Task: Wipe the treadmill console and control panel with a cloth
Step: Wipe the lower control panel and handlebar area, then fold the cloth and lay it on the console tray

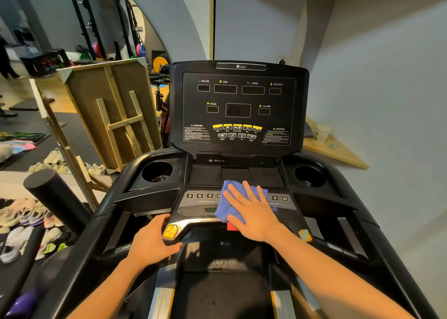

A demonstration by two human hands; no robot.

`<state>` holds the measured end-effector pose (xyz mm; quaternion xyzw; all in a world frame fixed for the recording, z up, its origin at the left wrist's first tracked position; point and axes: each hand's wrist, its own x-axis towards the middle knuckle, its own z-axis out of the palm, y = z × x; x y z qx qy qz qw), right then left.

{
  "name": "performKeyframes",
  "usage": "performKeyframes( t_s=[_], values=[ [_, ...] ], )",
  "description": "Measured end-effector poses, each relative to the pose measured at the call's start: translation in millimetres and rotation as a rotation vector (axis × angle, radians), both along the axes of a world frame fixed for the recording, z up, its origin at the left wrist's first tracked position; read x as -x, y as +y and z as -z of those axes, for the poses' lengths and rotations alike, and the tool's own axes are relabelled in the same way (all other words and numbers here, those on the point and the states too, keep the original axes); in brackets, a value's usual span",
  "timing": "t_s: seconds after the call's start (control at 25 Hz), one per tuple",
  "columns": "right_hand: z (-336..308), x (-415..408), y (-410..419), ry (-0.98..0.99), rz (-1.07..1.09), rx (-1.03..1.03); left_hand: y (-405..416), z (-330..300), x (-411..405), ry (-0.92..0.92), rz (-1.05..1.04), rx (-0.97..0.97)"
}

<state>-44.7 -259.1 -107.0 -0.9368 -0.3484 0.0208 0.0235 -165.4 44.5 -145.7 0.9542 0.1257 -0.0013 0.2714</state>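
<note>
Our right hand point(254, 216) lies flat, fingers straight and spread, a released grip pressing a blue cloth point(235, 199) onto the control panel point(200, 201). The cloth is a soft, nubbly rectangle, folded; it shows beyond our fingertips on the far side and at the left of the palm, covering the panel's middle between the numbered keys 3, 6, 9 at left and 9, 12 at right. Our left hand point(151, 242) has its grip curled round the near left edge of the panel, thumb beside a glossy yellow button point(170, 231). Farther off, the upright console point(238, 105) is matte black plastic with rectangular dark display windows and a row of yellow keys. Round cup holders point(157, 171) flank the tray. At far right, a paper cup point(321, 133) stands on a wooden shelf point(338, 151).
</note>
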Motion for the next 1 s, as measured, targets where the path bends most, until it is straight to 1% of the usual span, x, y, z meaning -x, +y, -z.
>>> performKeyframes(
  t_s=[0.08,0.12,0.16,0.2,0.28,0.32,0.36,0.44,0.56,0.68,0.8,0.92,1.0],
  values=[
    [-7,0,-3,0.032,-0.073,-0.031,5,-5,0,0.030,0.078,0.042],
    [-13,1,-7,0.074,-0.079,-0.090,6,-11,-1,0.010,0.106,0.088],
    [-18,1,-13,0.107,-0.062,-0.178,5,-17,-2,-0.039,0.104,0.126],
    [-25,0,-20,0.121,-0.019,-0.286,3,-24,-5,-0.127,0.069,0.134],
    [-38,-8,-39,0.110,0.125,-0.508,-10,-43,-16,-0.338,-0.020,0.061],
    [-44,-16,-49,0.097,0.190,-0.587,-21,-55,-25,-0.406,-0.022,0.045],
    [-50,-24,-58,0.083,0.240,-0.622,-34,-68,-36,-0.433,0.006,0.048],
    [-60,-38,-70,0.094,0.287,-0.608,-61,-90,-56,-0.401,0.105,0.060],
    [-67,-49,-70,0.202,0.253,-0.520,-92,-108,-84,-0.264,0.247,0.006],
    [-68,-55,-60,0.234,0.210,-0.393,-110,-110,-108,-0.147,0.306,-0.075],
    [-65,-62,-48,0.239,0.202,-0.312,-110,-105,-130,-0.059,0.362,-0.156],
    [-61,-69,-42,0.246,0.213,-0.253,-103,-95,-145,-0.022,0.440,-0.216],
    [-61,-72,-40,0.243,0.215,-0.213,-99,-93,-154,-0.037,0.515,-0.229]
  ],
)
